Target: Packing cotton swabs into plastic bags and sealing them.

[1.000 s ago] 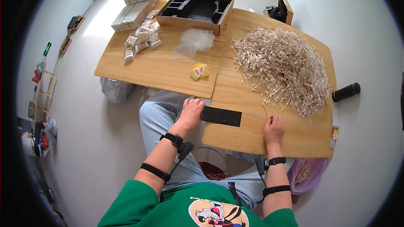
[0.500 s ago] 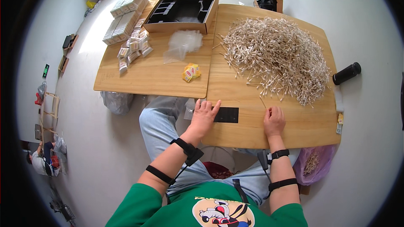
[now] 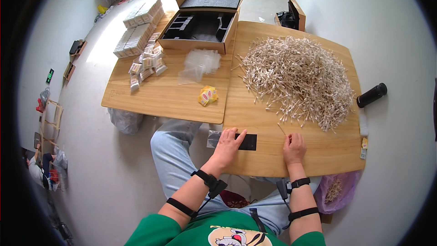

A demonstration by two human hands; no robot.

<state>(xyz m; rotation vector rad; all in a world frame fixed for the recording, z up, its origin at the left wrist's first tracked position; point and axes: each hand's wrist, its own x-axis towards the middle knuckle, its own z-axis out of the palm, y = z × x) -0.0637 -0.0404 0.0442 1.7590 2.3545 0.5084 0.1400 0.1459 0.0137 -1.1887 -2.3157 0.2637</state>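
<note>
The left hand (image 3: pixel 226 149) lies over a black strip (image 3: pixel 248 142), fingers spread (thumb apart); the right hand (image 3: pixel 295 149) pinches one cotton swab (image 3: pixel 282 129) — seemingly filled packs (image 3: pixel 148 62) sit far left, while a big swab pile (image 3: pixel 298 79) lies loose.

On your left table (image 3: pixel 173 103), the box (image 3: pixel 193 44) sits toward the far right corner; packs (image 3: pixel 136 38) lie left of it, bags (image 3: pixel 200 66) before it, slips (image 3: pixel 208 94) toward the near right corner; on your right table (image 3: pixel 255 166), the swab heap (image 3: pixel 298 82) spreads toward the far and right edges; before it, near the left edge, a strip (image 3: pixel 248 142) lies partly under your left hand (image 3: pixel 228 146).
</note>
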